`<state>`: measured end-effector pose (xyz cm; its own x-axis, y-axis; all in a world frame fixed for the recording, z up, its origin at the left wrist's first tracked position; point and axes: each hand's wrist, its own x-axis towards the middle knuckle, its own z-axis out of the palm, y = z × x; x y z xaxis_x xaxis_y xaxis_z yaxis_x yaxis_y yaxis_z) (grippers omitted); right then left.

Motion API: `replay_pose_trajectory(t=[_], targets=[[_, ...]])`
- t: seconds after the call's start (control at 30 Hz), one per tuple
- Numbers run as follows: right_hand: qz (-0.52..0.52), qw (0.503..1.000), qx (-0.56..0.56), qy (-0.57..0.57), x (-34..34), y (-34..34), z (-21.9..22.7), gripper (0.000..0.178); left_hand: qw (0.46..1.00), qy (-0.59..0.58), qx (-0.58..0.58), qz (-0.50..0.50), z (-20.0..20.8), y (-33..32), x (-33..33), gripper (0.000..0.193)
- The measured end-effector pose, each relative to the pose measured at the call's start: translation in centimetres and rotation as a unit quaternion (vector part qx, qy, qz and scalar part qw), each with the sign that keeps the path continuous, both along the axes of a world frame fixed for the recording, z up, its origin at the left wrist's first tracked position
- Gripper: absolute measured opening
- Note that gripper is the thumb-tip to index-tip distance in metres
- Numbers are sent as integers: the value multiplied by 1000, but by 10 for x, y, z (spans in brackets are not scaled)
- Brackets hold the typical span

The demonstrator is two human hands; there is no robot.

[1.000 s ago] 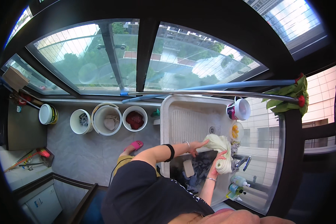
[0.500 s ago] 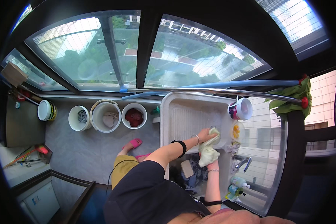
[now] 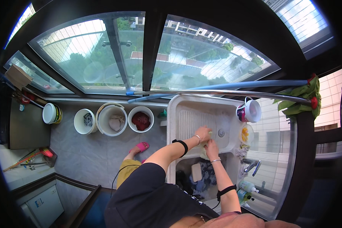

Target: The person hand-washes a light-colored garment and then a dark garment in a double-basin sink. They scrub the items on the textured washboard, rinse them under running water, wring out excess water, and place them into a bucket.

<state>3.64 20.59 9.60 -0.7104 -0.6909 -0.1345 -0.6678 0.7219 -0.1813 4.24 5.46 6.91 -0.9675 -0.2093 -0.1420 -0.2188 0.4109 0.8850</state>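
Observation:
My left hand (image 3: 203, 133) and my right hand (image 3: 212, 148) are close together over the sink. Both are closed on a pale green cloth (image 3: 204, 155), which is mostly covered by the fingers; a small part hangs below them at the divider. Under my left hand lies the white sink (image 3: 171, 125) with its ribbed washboard (image 3: 193, 118) and round drain (image 3: 221, 132). In the nearer basin, dark and blue-grey wet clothes (image 3: 207, 174) lie with a beige block-shaped thing (image 3: 196, 172) on top.
Beside the faucet (image 3: 250, 167) stand pump bottles (image 3: 247, 186), a crumpled rag (image 3: 242, 152) and a bowl with yellow things (image 3: 245, 133). A white bucket (image 3: 250, 111) sits on the far right corner. Mop poles (image 3: 216, 91) lie behind. Buckets holding cloths (image 3: 141, 121) line the floor at left.
The cloth, stretched between my hands before, is now bunched small. My right hand has moved up and away from me, next to the left. The view has shifted slightly.

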Motion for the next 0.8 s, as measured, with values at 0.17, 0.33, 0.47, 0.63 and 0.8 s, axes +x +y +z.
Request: replay_pose_trajectory(t=[0.17, 0.33, 0.47, 0.63, 0.8], targets=[[24, 997, -35, 65, 23, -12, -19, 45, 994, -15, -102, 32, 0, -2, 34, 36], [-57, 985, -161, 22, 58, 8, -36, 55, 963, 74, -260, 17, -5, 12, 55, 35], [-339, 917, -208, -22, 101, 33, -43, 55, 976, 43, -173, -122, -12, 16, 75, 26], [-598, 524, -410, -447, 124, 42, -37, 70, 956, 183, -185, -137, -19, 13, 93, 18], [-649, 181, -532, -514, 94, 39, -47, 97, 961, 186, -150, -141, -19, 10, 90, 18]])
